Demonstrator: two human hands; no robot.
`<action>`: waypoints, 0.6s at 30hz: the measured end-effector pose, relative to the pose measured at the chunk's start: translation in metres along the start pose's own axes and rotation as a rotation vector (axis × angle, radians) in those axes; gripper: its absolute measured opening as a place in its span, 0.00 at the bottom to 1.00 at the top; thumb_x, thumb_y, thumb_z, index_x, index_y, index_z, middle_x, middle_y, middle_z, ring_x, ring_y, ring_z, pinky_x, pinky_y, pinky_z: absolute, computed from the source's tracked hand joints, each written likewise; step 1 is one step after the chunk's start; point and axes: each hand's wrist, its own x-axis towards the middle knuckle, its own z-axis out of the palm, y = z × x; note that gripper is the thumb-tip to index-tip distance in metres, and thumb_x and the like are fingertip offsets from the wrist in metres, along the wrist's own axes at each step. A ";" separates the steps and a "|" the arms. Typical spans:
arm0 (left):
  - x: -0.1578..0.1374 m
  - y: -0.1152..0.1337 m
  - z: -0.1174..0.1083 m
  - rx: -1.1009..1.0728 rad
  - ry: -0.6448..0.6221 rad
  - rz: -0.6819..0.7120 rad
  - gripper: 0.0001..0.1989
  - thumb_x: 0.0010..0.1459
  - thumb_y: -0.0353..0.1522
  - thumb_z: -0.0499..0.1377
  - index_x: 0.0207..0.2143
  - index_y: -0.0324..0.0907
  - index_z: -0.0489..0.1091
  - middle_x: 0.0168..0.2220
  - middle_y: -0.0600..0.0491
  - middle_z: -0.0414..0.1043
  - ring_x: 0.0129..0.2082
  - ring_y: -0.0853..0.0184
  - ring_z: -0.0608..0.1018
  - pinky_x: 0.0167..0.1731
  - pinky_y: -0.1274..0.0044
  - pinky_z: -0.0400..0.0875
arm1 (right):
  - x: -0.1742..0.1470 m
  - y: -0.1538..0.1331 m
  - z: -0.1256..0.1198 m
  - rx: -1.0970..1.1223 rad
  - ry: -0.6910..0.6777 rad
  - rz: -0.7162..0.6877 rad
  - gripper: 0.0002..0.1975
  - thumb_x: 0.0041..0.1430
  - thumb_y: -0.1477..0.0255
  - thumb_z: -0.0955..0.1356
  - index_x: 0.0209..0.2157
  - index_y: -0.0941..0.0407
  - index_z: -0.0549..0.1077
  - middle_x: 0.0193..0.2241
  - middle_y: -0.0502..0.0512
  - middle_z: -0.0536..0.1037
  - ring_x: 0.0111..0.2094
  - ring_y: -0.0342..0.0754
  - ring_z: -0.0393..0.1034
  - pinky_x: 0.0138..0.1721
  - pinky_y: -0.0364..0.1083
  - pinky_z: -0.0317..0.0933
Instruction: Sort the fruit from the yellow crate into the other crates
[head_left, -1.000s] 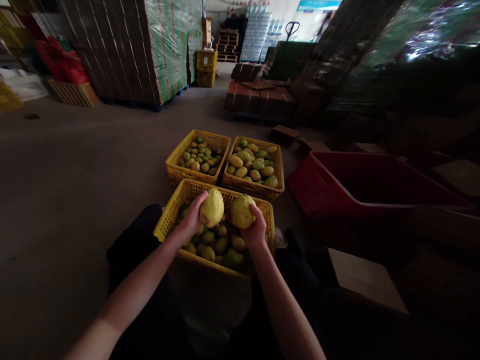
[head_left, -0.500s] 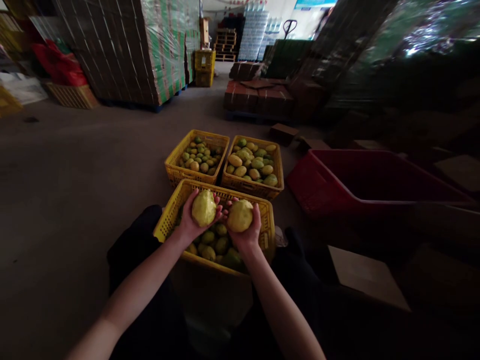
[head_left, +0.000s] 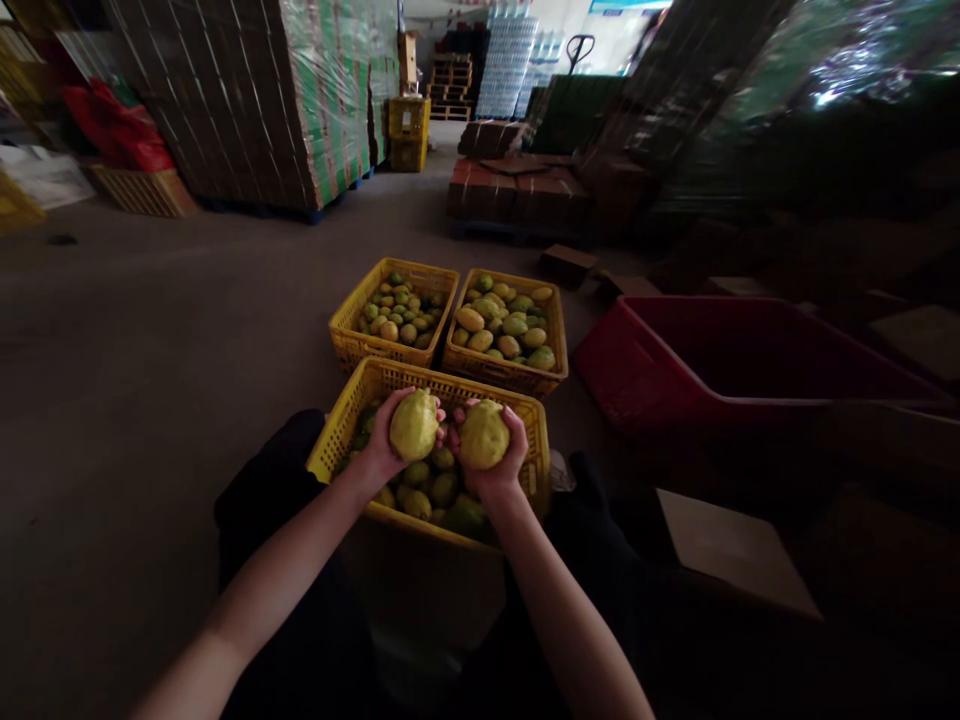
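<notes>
My left hand [head_left: 382, 452] is wrapped round a lumpy yellow-green fruit [head_left: 412, 425], its top narrowing to a small tip. A second lumpy yellow-green fruit [head_left: 484, 435], rounder and dimpled, sits in the grip of my right hand [head_left: 511, 462]. The two fruits are held side by side, a little apart, with the fingertips close between them. Both hands are above the near yellow crate [head_left: 345, 420], which holds several greenish fruits [head_left: 416, 503]. I cannot tell for certain what kind of fruit they are.
Two more yellow crates [head_left: 343, 340] [head_left: 556, 330] of green and yellow fruit stand just beyond. To the right lies a large red bin [head_left: 637, 385], with a cardboard flap [head_left: 731, 550] nearer me. Wrapped carton stacks [head_left: 330, 110] and flat cartons [head_left: 517, 195] stand farther back.
Both fruits have shifted slightly right and turned a little in my hands. The left one has also come down slightly. The crates have not moved.
</notes>
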 end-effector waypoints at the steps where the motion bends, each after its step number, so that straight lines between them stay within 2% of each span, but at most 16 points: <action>1: 0.000 0.000 0.000 0.009 0.002 -0.008 0.14 0.58 0.39 0.52 0.30 0.37 0.70 0.23 0.50 0.71 0.19 0.66 0.74 0.19 0.77 0.69 | 0.000 -0.001 0.000 -0.006 -0.002 0.001 0.17 0.47 0.56 0.67 0.31 0.55 0.74 0.24 0.52 0.75 0.19 0.46 0.68 0.19 0.45 0.64; 7: 0.000 0.002 0.002 0.046 0.042 -0.010 0.13 0.56 0.39 0.54 0.31 0.39 0.71 0.23 0.50 0.72 0.19 0.66 0.74 0.19 0.77 0.69 | -0.003 -0.004 0.004 -0.059 -0.038 -0.021 0.17 0.46 0.55 0.67 0.31 0.55 0.74 0.23 0.51 0.74 0.17 0.44 0.66 0.19 0.45 0.64; 10: 0.001 0.003 0.000 0.013 0.100 0.032 0.12 0.57 0.38 0.53 0.33 0.39 0.71 0.24 0.50 0.74 0.21 0.66 0.76 0.21 0.77 0.71 | -0.002 -0.007 0.005 -0.081 -0.053 0.062 0.18 0.45 0.55 0.69 0.31 0.55 0.75 0.25 0.52 0.77 0.19 0.46 0.69 0.18 0.45 0.64; 14: 0.006 0.007 -0.005 -0.159 0.214 0.092 0.13 0.61 0.36 0.49 0.36 0.39 0.71 0.29 0.49 0.77 0.29 0.64 0.80 0.32 0.74 0.77 | 0.004 -0.018 0.002 -0.086 0.084 0.151 0.19 0.47 0.55 0.72 0.32 0.56 0.76 0.26 0.53 0.80 0.23 0.49 0.73 0.24 0.47 0.70; 18: 0.008 0.015 -0.002 -0.165 0.173 0.121 0.10 0.63 0.34 0.52 0.39 0.39 0.70 0.35 0.48 0.78 0.40 0.60 0.81 0.43 0.67 0.77 | 0.010 -0.030 -0.007 -0.056 0.211 0.176 0.09 0.51 0.65 0.71 0.32 0.56 0.76 0.25 0.51 0.81 0.25 0.49 0.75 0.30 0.48 0.72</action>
